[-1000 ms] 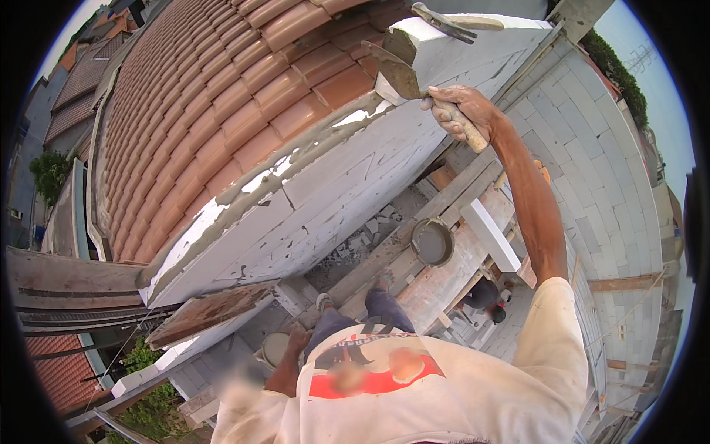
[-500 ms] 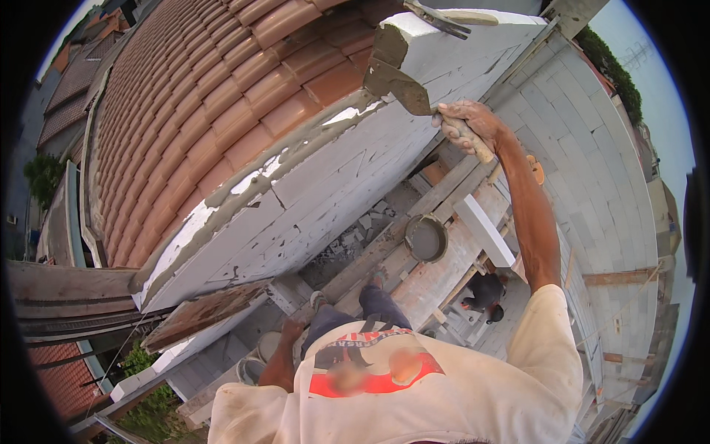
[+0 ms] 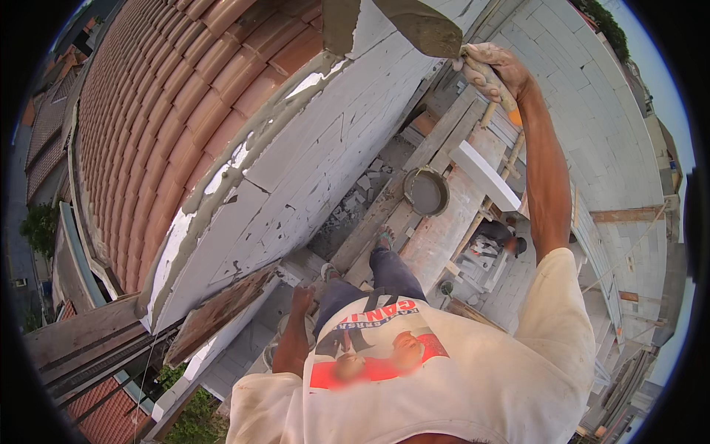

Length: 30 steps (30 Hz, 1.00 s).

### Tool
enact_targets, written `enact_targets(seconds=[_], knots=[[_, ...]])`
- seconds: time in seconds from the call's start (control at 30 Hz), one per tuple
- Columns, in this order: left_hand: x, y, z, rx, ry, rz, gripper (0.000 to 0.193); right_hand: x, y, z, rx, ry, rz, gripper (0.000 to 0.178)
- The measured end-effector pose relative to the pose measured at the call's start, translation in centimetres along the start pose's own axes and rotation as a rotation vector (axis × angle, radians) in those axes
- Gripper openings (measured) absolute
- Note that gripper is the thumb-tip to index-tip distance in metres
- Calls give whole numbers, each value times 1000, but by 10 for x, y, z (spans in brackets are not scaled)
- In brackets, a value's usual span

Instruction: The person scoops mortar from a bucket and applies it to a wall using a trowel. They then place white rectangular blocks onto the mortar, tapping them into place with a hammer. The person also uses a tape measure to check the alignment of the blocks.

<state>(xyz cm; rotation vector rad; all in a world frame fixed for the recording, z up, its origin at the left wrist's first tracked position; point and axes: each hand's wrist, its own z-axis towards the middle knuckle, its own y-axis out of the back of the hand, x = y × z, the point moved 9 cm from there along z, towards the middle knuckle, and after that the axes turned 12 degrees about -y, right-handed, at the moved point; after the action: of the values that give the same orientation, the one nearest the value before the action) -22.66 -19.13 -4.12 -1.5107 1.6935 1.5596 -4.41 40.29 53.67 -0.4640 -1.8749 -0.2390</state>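
Observation:
My right hand (image 3: 494,72), smeared with grey mortar, is wrapped round the handle of a trowel (image 3: 423,28). Its dark blade points up and left, close to the end of a white block at the wall's top. Grey mortar (image 3: 339,28) coats that block end. From there a mortar bed (image 3: 214,185) runs down along the top of the white block wall (image 3: 296,174), beside the roof tiles. My left hand (image 3: 302,298) hangs low beside my thigh, nearest to a bucket partly hidden by my arm; its fingers are too small to make out.
A round bucket of grey mortar (image 3: 427,191) stands on the plank scaffold (image 3: 452,222), near a loose white block (image 3: 484,176). Another person (image 3: 497,238) is below the planks. Orange roof tiles (image 3: 185,96) slope away on the left; another block wall (image 3: 584,111) rises right.
My right hand and the trowel have moved up in the view, and the blade now shows to the right of the mortared block end. A hammer on the block has left the view.

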Motion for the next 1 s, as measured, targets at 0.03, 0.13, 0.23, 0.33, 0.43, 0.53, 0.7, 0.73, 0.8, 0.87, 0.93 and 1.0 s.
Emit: enact_targets(seconds=[0.03,0.13,0.23,0.33,0.43,0.53,0.7,0.73,0.8,0.87,0.93,1.0], knots=[[-14,-2,5,83,61,-53,45,-26,8,-16,-33,2,9,40],[-3,-16,-11,144,216,-239,46,-135,26,-44,-213,-120,186,40],[-7,-25,-22,182,440,-236,48,-300,38,-76,-444,-379,326,34],[-42,-23,-33,301,578,-268,51,-472,43,-100,-698,-683,305,31],[-54,-24,-32,437,669,-300,57,-685,52,-121,-896,-829,97,33],[-62,-53,-16,444,745,-397,63,-788,68,-112,-864,-918,-68,34],[-79,-103,35,703,912,-34,79,-825,98,-85,-816,-1170,128,36],[-79,-114,43,699,927,31,81,-831,115,-76,-792,-1169,129,37],[-98,-138,73,707,939,167,87,-866,135,-66,-845,-1183,98,37],[-126,-161,102,774,970,312,93,-887,149,-48,-712,-1199,75,40],[-83,-164,84,785,932,244,94,-899,154,-46,-745,-1186,17,41],[-66,-174,84,827,969,262,94,-918,149,-47,-745,-1162,-79,44]])
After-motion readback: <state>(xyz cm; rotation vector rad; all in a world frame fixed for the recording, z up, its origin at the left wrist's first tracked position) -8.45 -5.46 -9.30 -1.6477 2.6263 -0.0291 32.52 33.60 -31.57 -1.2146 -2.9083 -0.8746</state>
